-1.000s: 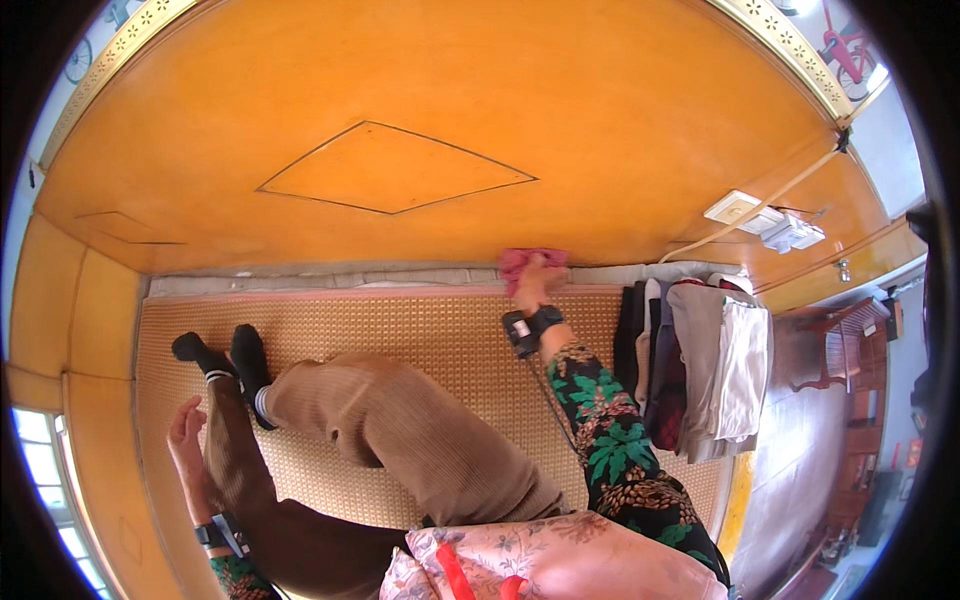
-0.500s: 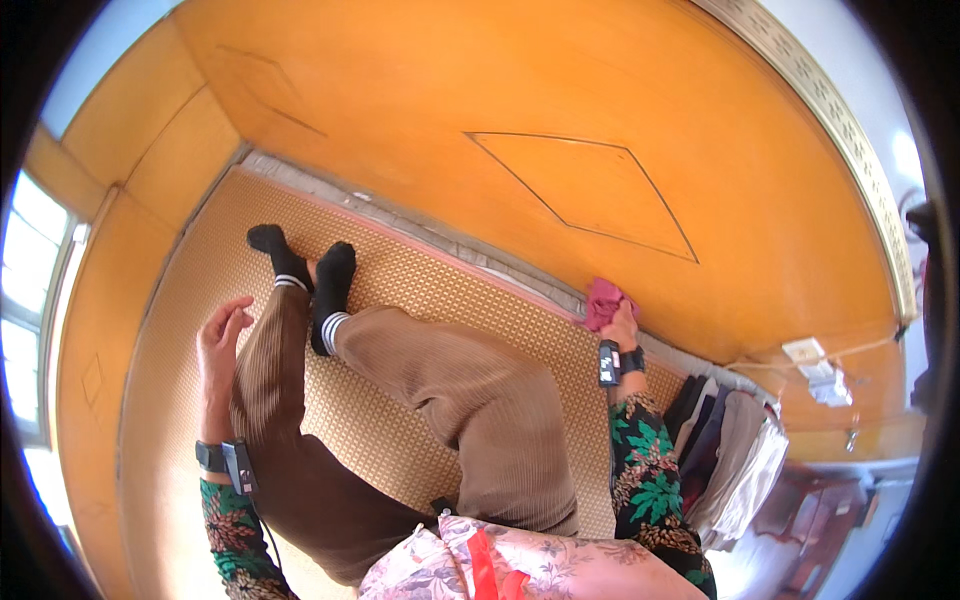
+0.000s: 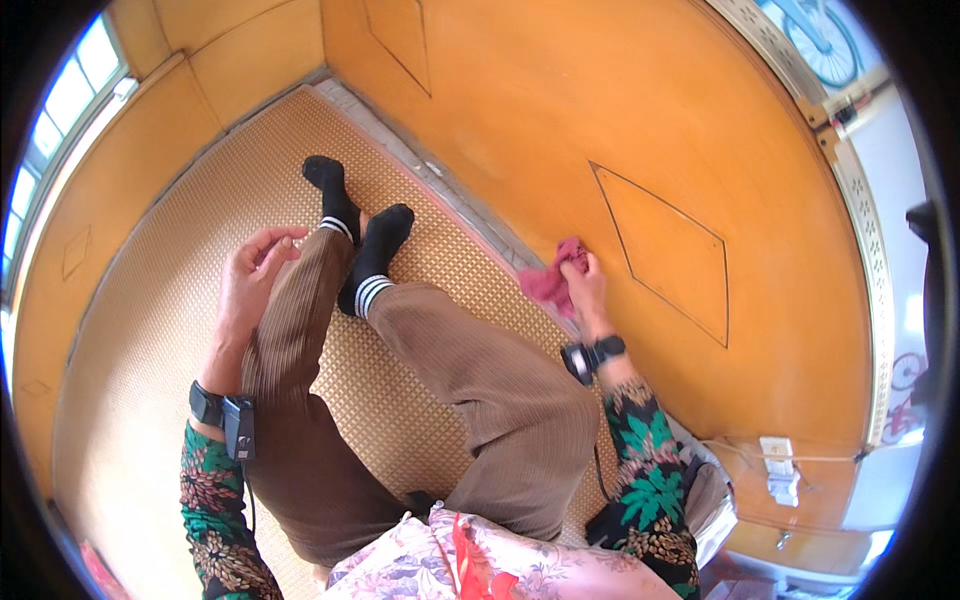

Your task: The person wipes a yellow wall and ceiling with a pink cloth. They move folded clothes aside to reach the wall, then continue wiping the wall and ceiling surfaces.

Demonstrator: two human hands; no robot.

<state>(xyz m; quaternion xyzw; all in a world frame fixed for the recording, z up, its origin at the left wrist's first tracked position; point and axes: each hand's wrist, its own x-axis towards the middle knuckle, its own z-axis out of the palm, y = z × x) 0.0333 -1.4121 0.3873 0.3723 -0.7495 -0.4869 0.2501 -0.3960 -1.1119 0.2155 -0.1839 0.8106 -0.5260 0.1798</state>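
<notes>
My right hand (image 3: 588, 287) is closed around a crumpled dark-pink cloth (image 3: 552, 284), held against or just in front of the orange wooden panel (image 3: 500, 100); whether it touches cannot be told. Part of the cloth bulges above the fingers and part hangs to their left. Above my left shin, my left hand (image 3: 255, 275) hovers with bent fingers, the thumb apart from them and nothing held. Both wrists carry black straps with small devices. My legs, in brown corduroy trousers (image 3: 500, 380), stretch over a woven tan mat (image 3: 240, 190).
A grey ledge (image 3: 440, 175) runs along the foot of the panel beside the mat. At the lower right, folded clothes (image 3: 708, 490) lie partly behind my right sleeve, below a white wall socket (image 3: 776, 455). A window (image 3: 75, 100) is at the upper left.
My right hand has moved with the cloth from low by the ledge to higher along the panel. The view has turned toward the right. My left hand stays raised over the left leg.
</notes>
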